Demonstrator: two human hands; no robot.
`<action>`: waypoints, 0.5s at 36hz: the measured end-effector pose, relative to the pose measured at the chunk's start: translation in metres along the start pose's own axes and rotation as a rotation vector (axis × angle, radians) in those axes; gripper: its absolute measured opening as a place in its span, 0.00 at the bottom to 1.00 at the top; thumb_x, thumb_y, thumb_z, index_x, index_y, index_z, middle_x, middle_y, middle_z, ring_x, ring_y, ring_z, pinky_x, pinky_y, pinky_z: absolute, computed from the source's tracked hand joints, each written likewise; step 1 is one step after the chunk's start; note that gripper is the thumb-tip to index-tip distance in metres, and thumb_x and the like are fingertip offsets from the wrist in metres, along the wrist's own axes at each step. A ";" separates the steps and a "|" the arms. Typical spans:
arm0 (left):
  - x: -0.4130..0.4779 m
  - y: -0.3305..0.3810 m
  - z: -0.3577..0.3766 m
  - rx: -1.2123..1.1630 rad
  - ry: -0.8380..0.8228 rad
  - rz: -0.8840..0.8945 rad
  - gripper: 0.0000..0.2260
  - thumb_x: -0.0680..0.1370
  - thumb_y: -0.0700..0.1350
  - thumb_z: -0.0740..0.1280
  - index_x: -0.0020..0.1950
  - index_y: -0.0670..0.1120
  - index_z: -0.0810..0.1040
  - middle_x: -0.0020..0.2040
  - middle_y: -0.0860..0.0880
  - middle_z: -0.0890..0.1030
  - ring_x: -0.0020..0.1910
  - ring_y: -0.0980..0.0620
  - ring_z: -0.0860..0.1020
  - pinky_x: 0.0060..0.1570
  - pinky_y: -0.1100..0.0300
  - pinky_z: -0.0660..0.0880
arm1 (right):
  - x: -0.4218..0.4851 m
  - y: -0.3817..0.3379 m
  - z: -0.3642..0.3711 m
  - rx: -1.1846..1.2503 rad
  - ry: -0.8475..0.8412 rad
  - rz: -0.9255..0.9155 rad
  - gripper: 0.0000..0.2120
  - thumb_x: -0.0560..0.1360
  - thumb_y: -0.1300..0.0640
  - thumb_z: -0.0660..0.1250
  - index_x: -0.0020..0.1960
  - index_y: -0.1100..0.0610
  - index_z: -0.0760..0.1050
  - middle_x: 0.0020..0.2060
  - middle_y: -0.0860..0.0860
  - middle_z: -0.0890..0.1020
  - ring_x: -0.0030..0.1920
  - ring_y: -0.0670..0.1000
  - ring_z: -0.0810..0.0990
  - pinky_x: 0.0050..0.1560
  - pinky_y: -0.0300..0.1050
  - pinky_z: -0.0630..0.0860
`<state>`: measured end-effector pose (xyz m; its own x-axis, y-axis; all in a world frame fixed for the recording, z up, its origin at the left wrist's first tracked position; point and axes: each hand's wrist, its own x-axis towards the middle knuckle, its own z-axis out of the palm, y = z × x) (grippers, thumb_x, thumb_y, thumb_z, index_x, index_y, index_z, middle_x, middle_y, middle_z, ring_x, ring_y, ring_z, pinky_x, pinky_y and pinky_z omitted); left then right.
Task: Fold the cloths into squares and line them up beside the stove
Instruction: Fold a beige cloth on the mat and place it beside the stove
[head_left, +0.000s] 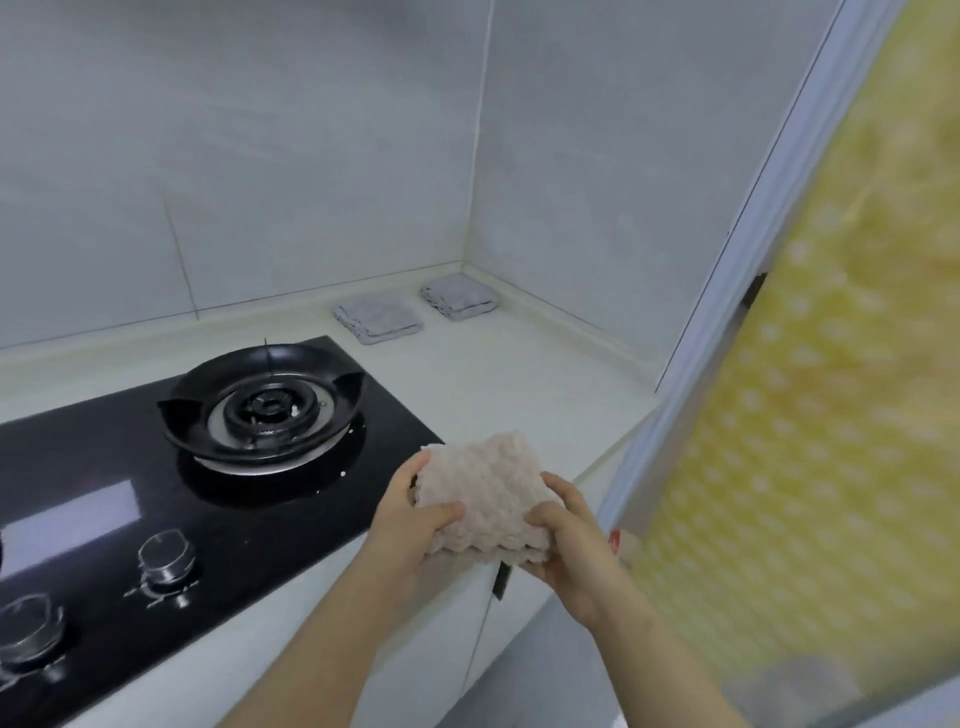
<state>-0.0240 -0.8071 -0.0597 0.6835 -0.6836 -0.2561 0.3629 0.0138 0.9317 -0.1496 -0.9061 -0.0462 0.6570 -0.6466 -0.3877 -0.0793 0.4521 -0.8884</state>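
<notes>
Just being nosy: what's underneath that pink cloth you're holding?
The pink cloth is held in the left hand and right hand, above the counter edge and a stove corner. The fingers beneath it are hidden.

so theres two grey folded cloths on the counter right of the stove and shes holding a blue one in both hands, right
Not quite: the cloth held by the left hand and right hand is pale pink, not blue, as the head view shows. The rest holds: two grey folded cloths lie on the counter right of the stove.
</notes>
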 end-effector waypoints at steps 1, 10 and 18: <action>0.018 0.004 0.005 0.017 -0.007 0.011 0.28 0.73 0.31 0.66 0.68 0.53 0.67 0.59 0.49 0.76 0.55 0.48 0.77 0.38 0.60 0.78 | 0.015 -0.009 -0.003 0.002 0.007 0.003 0.21 0.74 0.68 0.57 0.63 0.50 0.67 0.52 0.55 0.79 0.46 0.54 0.79 0.47 0.51 0.78; 0.137 0.015 0.033 0.003 -0.034 0.002 0.24 0.72 0.30 0.67 0.53 0.61 0.74 0.64 0.47 0.73 0.62 0.46 0.74 0.61 0.46 0.73 | 0.123 -0.055 -0.020 0.085 0.025 0.051 0.21 0.75 0.68 0.56 0.62 0.47 0.67 0.53 0.54 0.77 0.47 0.54 0.77 0.43 0.48 0.76; 0.213 0.006 0.052 0.084 0.055 -0.134 0.23 0.77 0.34 0.63 0.69 0.52 0.69 0.66 0.46 0.73 0.58 0.46 0.75 0.54 0.55 0.75 | 0.216 -0.071 -0.039 -0.094 0.030 0.079 0.23 0.77 0.67 0.55 0.66 0.46 0.65 0.41 0.54 0.78 0.35 0.51 0.74 0.34 0.43 0.72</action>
<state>0.0910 -0.9911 -0.0948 0.6670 -0.6345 -0.3906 0.4001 -0.1372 0.9061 -0.0309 -1.1022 -0.0764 0.6235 -0.6298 -0.4633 -0.2006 0.4440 -0.8733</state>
